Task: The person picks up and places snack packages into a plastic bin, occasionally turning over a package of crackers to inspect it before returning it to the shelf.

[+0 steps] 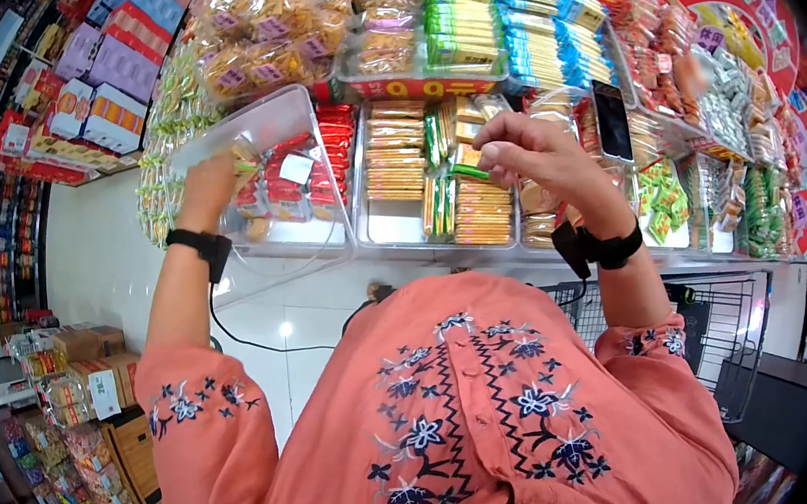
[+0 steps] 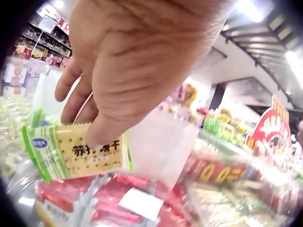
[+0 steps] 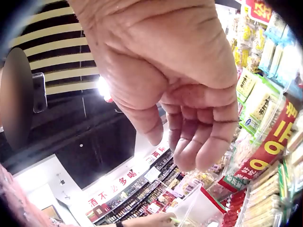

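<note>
My left hand (image 1: pixel 207 190) pinches a small cracker packet (image 2: pixel 78 150), clear with green-striped ends, between thumb and fingers. It is over a clear bin (image 1: pixel 319 152) that holds red packets (image 2: pixel 118 198) with a white label on top. My right hand (image 1: pixel 537 150) hangs above the neighbouring bin of cracker packs (image 1: pixel 394 157), fingers loosely bent. In the right wrist view the right hand (image 3: pixel 180 90) has a gap between thumb and fingers and holds nothing.
Behind the bins, a raised row carries green packs (image 1: pixel 460 13) and bagged snacks (image 1: pixel 270 27). A phone (image 1: pixel 612 121) stands at the right. A wire cart (image 1: pixel 735 322) is at the lower right, and boxed goods (image 1: pixel 105 117) are at the left.
</note>
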